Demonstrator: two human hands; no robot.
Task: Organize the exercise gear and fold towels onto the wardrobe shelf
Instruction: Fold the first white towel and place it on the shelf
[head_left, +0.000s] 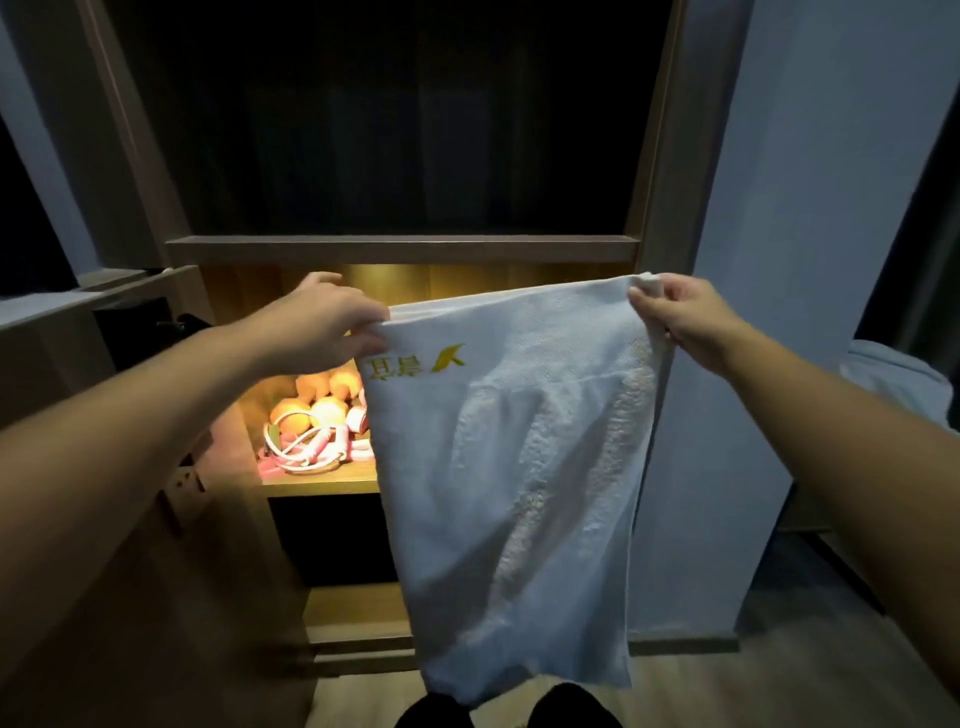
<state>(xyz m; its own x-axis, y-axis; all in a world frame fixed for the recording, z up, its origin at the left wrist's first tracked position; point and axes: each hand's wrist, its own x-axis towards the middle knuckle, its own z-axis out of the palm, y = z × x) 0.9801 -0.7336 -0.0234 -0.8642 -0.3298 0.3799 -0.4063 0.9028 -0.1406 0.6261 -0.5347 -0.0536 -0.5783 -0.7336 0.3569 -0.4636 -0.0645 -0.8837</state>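
A white towel (519, 467) with a yellow-green logo hangs in front of the wardrobe, held up by its top corners. My left hand (322, 322) pinches the upper left corner and my right hand (680, 317) grips the upper right corner. The towel hangs doubled, reaching down almost to the floor. Behind it, the lit wardrobe shelf (322, 486) holds pink and orange exercise gear (317, 421): dumbbells and a coiled jump rope. The towel hides the right part of that shelf.
A dark upper compartment sits above a wooden ledge (400, 248). The open wardrobe door (779, 260) stands at the right, and a side cabinet (104, 312) at the left. Light bedding (893, 379) shows at far right. My feet (509, 712) stand on the wood floor.
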